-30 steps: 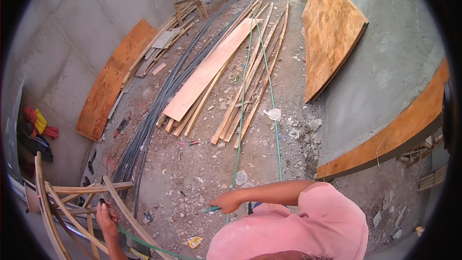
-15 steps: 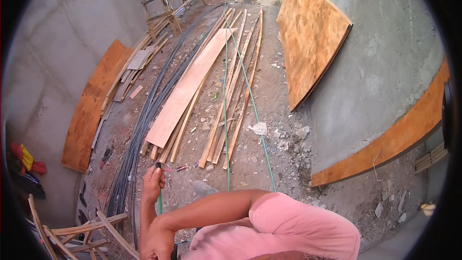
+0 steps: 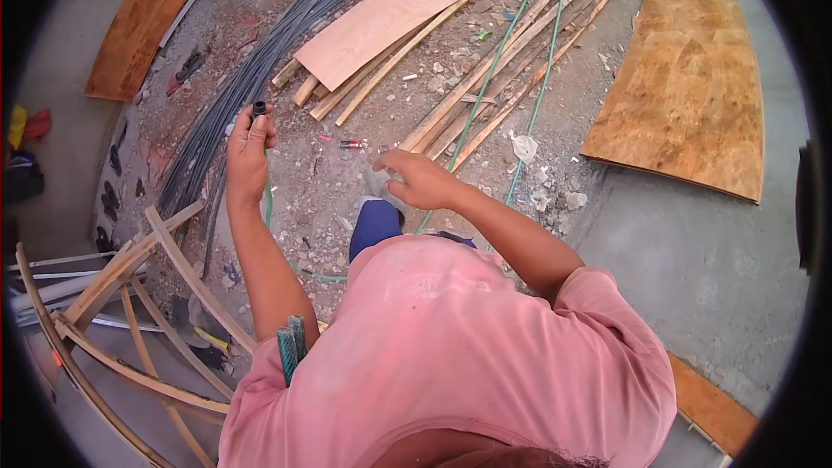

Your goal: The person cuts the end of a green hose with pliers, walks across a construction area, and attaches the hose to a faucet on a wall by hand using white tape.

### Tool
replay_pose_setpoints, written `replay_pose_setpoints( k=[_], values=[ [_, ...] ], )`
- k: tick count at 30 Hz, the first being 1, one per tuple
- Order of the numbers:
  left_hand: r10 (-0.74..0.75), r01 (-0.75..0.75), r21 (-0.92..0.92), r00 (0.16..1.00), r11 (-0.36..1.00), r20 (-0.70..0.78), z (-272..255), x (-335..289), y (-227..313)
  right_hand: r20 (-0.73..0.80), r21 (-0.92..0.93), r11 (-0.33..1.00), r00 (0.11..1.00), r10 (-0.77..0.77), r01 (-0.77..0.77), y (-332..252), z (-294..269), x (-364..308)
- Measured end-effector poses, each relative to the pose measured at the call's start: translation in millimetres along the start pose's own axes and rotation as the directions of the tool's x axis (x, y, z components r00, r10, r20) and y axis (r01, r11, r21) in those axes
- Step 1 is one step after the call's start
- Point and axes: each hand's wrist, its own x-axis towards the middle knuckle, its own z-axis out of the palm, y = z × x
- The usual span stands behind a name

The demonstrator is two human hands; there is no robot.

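Head view: where is the green hose (image 3: 269,202), and how is it held?

It hangs from the left hand (image 3: 248,156), whose fingers and thumb are wrapped around it just below the black end piece (image 3: 258,109).

Why grip it there?

Presumably so that the end piece stands free above the fist, raised off the rubble; its mouth appears to face upward.

And the right hand (image 3: 420,182)?

It is well apart from the left, its fingers loosely bent and the thumb separated, with nothing visible in its grasp. Whether its fingertips touch the pale grey thing (image 3: 374,180) behind them cannot be told.

What of the surroundings?

Two green lines (image 3: 555,50) cross the timber strips (image 3: 511,78), lying slack along the ground. The pale board (image 3: 381,28) lies over other lengths of wood, which probably keep it off the dirt. Beside it the dark rods (image 3: 260,78) lie bundled lengthwise, an arrangement suited to their length. At right, the plywood sheet (image 3: 680,95) seems to lean on the grey wall (image 3: 676,234), likely for support.
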Motion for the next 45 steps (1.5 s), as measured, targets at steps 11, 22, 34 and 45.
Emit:
replay_pose_setpoints(
  k=[11, 22, 34, 45],
  values=[
    [-0.903, -0.043, 0.906, 0.079, 0.42, 0.422, -28.6, -187.5, -281.4, 0.239, -0.659, 0.246, 0.112, 0.965, -0.711, 155.4, -1.6, -231.1],
    [-0.965, 0.778, 0.588, 0.26, 0.224, 0.023, -18.6, 8.5, -230.7, 0.326, -0.142, 0.538, 0.474, 0.818, -0.831, 266.1, -74.0, -19.1],
    [-0.894, 0.831, 0.488, 0.403, 0.268, -0.195, 41.5, 350.4, -153.0, -0.538, -0.153, 0.194, 0.246, 0.806, -0.969, 457.7, -596.9, -9.5],
    [-0.164, 0.144, 0.082, 0.913, 0.986, 0.373, 309.1, 652.5, 145.0, -0.689, -0.557, 0.807, 0.652, -0.318, -0.196, 37.1, -682.0, 241.4]
  ],
)
